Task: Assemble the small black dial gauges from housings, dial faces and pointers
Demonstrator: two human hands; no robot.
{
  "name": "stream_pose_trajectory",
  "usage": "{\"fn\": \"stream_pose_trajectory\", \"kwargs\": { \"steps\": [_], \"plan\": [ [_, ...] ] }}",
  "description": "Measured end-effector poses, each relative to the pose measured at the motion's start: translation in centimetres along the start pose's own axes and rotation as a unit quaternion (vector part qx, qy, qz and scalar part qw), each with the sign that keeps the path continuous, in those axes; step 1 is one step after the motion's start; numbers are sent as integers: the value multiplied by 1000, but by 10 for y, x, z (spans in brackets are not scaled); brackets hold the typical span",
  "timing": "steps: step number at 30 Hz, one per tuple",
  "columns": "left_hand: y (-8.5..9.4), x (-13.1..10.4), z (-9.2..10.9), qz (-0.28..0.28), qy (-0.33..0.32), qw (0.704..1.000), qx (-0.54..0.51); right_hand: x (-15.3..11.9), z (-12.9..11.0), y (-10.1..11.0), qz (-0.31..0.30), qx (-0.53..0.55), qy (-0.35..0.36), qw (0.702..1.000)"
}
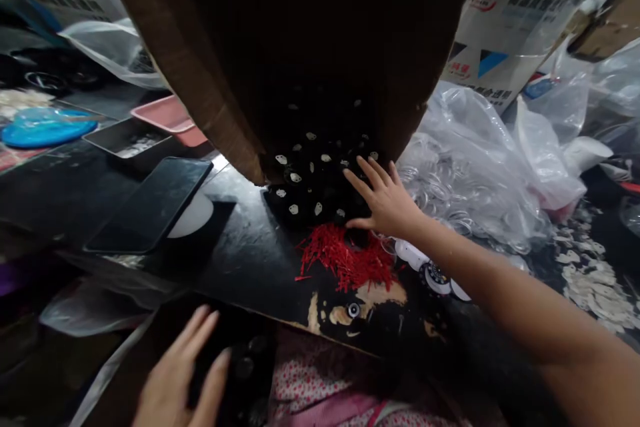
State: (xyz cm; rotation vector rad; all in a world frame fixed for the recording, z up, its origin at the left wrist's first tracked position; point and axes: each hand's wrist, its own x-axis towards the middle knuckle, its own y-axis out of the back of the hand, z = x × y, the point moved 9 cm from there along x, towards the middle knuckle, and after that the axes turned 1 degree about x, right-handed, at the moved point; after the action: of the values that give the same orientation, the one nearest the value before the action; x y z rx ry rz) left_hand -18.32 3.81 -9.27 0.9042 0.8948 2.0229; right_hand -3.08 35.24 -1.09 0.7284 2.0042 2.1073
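Observation:
My right hand [385, 197] reaches over the table with its fingers spread, at the edge of a dark heap of small black parts [320, 177] that carry white tags. The heap spills from the mouth of a tilted cardboard box [200, 80], whose inside is mostly too dark to see. Just below that hand lies a pile of thin red plastic strips [345, 257]. My left hand [180, 377], blurred, hovers low in front of the table edge with fingers apart, over a dark container with a few round dark pieces. I see nothing held in either hand.
On the left are a phone [153, 203], a pink tray [170, 117] and a blue lid [47, 127]. Clear bags of transparent rings [460, 187] lie at right, near scattered pale pieces [593, 280]. A small round part [353, 310] sits near the front edge.

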Motion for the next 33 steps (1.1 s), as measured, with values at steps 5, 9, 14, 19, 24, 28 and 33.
{"fn": "stream_pose_trajectory", "kwargs": {
  "steps": [5, 9, 14, 19, 24, 28, 33],
  "plan": [
    [-67, 64, 125, -81, -160, 984, 19, 58, -10, -21, -5, 5, 62, 998],
    [-105, 93, 176, -80, -198, 974, 76, 84, -17, -19, -18, 54, 67, 996],
    [-125, 102, 207, -115, -252, 957, 80, 7, 23, 48, 80, 155, -61, 983],
    [-126, 112, 196, -94, -295, 947, 85, -169, 56, 59, 6, 172, -299, 939],
    [-124, 122, 180, -62, -268, 958, 81, -240, 38, -3, -106, 111, -395, 906],
    [-118, 117, 192, -45, -270, 960, 51, -208, 26, -23, -112, 78, -347, 928],
    [-122, 97, 207, -54, -327, 942, 47, -182, 41, 17, -42, 115, -280, 952]
  ]
}}
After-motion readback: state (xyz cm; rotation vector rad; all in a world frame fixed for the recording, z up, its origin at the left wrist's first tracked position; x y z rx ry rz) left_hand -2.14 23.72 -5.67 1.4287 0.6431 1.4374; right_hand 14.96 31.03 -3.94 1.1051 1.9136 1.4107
